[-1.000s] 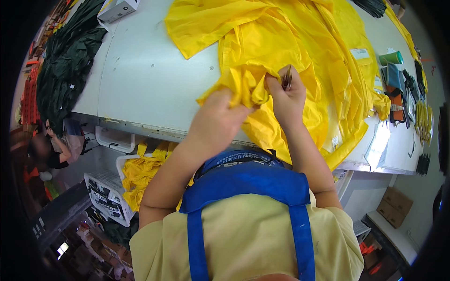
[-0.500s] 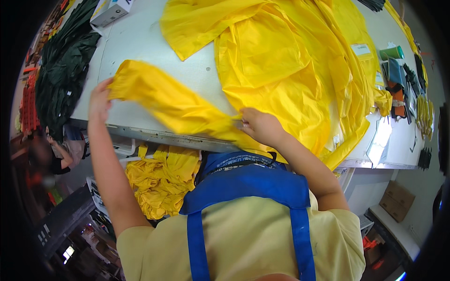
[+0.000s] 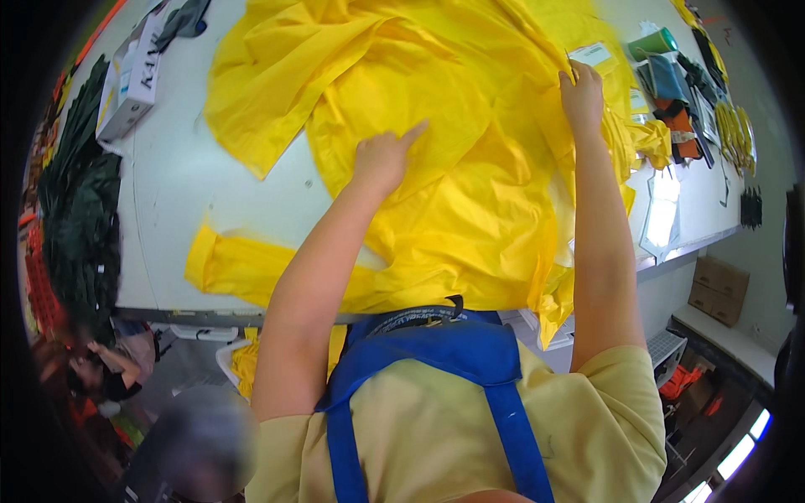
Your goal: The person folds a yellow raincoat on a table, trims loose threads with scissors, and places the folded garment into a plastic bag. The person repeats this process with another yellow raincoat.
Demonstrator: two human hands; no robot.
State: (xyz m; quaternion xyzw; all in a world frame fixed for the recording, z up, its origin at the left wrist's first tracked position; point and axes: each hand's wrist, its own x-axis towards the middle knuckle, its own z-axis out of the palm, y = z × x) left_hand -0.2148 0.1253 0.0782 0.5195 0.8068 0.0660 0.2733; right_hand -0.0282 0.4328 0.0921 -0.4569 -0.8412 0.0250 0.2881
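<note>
One big yellow garment (image 3: 453,193) lies spread across the white table (image 3: 168,218), one sleeve reaching toward the near left edge. Left hand (image 3: 381,159) presses flat on the cloth with index finger pointing out, not clamped; right hand (image 3: 581,94) pinches a fold at the far right. One white box (image 3: 130,80) and one dark green cloth pile (image 3: 80,218) sit left.

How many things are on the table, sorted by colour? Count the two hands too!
Yellow: 1, the big yellow garment spread on the table
White: 1, a cardboard box
Dark green: 1, a pile of cloth at the left edge
Green: 1, a roll
Hands: 2, left hand flat on the garment, right hand pinching its edge
Total: 6
</note>
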